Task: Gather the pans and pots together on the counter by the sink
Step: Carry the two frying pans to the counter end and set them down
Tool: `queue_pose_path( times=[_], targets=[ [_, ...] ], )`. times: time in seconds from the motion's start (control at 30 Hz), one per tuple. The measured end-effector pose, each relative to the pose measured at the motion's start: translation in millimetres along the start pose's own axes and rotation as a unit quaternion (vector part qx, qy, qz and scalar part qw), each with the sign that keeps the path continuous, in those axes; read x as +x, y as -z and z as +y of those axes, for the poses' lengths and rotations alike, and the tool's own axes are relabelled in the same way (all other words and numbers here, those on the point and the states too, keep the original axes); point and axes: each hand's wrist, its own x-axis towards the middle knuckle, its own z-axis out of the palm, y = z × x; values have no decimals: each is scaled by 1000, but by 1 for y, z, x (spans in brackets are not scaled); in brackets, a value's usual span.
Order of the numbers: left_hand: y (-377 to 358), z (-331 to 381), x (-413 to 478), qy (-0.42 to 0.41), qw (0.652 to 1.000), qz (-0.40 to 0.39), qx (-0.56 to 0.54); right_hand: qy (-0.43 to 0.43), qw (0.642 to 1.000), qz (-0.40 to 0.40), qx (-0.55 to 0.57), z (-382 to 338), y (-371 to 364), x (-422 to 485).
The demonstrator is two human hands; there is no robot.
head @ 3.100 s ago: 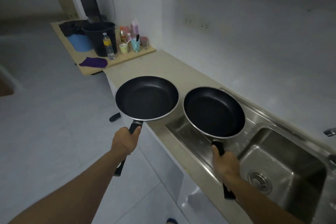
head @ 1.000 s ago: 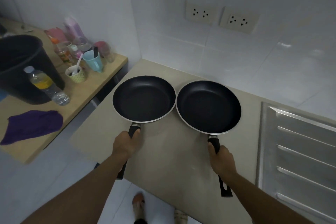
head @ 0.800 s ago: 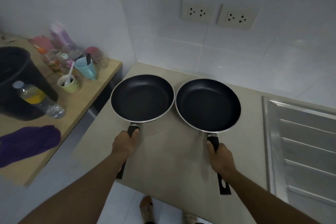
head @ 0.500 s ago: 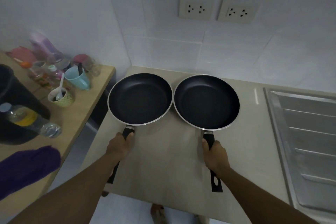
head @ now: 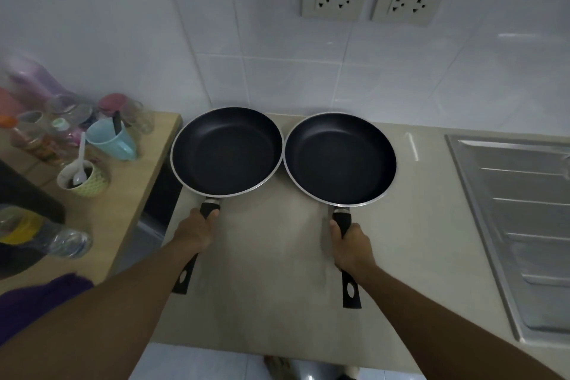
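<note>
A blue mug [head: 111, 140] and green cup [head: 89, 186] stand on a wooden table [head: 135, 194].

Two pans [head: 226, 151] in hands [head: 194, 230]

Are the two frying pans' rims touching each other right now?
Cannot tell. In the head view the rims of the left pan and right pan come very close, but neither a gap nor contact shows plainly.
</note>
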Motion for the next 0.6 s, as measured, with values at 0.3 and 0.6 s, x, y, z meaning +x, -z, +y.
queue_pose_path(
  times=[0.3, 0.6],
  targets=[
    [11, 7, 19, -6, 1000, -5, 16, -13, 1000, -8, 2, -18, -3, 10],
    [15, 11, 25, -7, 1000, -10, 25, -20, 1000, -9, -4, -24, -5, 17]
  ],
)
